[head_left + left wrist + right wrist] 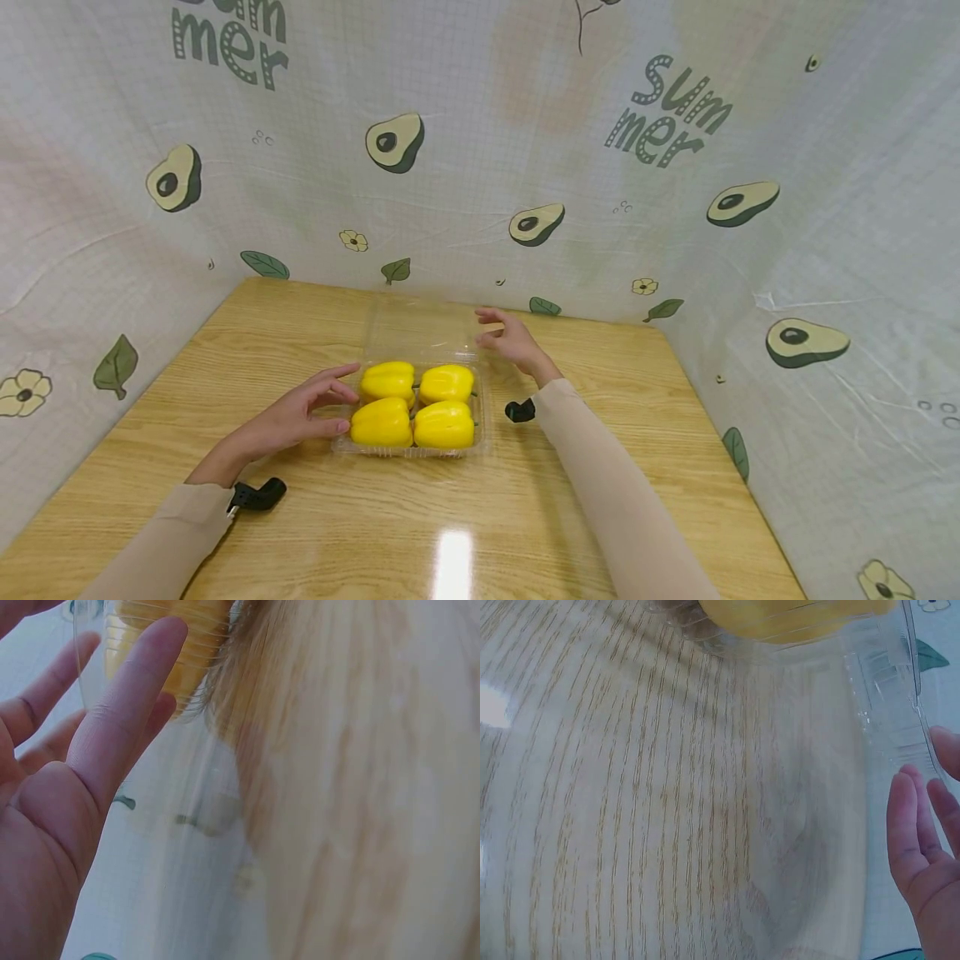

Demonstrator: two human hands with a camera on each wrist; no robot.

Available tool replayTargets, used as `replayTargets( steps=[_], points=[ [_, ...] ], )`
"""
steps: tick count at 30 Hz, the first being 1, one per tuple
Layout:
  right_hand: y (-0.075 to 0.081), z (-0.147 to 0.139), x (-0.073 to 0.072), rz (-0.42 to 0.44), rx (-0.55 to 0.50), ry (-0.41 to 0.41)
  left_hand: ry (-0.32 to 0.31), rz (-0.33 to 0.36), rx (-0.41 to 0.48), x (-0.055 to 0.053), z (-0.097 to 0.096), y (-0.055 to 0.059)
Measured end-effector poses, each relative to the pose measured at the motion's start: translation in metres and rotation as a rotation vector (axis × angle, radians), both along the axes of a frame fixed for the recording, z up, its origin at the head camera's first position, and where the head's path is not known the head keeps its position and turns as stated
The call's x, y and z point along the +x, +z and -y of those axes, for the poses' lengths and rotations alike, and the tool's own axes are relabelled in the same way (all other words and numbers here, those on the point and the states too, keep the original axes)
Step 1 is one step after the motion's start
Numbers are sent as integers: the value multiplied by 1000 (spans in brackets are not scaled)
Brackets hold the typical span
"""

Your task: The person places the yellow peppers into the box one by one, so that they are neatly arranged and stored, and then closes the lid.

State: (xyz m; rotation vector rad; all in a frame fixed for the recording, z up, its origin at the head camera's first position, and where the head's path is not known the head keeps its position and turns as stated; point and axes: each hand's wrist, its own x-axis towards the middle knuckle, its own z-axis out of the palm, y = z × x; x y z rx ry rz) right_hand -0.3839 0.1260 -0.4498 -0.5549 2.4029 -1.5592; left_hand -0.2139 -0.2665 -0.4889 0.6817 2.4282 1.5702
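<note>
A clear plastic clamshell container point(484, 421) holds several yellow bell peppers point(444, 425), set in two rows. Its transparent lid point(420, 329) is raised at the back, away from the peppers. At the container's left side, my left hand point(303, 412) has its fingers spread and extended, the fingertips right at the wall. The left wrist view shows these fingers point(127, 712) against the ribbed plastic. My right hand point(513, 337) is at the lid's right edge, fingers and thumb apart. In the right wrist view its fingertips point(904, 799) are close to the lid's edge.
The container stands on a wooden table point(637, 417). A white cloth point(465, 167) printed with avocados and leaves hangs behind the table and along both sides. Black wrist devices point(258, 495) show at both cuffs.
</note>
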Motion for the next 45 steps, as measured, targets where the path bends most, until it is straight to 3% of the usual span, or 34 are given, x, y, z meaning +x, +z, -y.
replayTargets(
  steps=[21,45],
  points=[
    [10,-3,5,-55,-36,-68,7,-1,-19,-1,0,1],
    [17,-6,13,-173,-130,-67,9,1,-18,0,0,1]
  ],
)
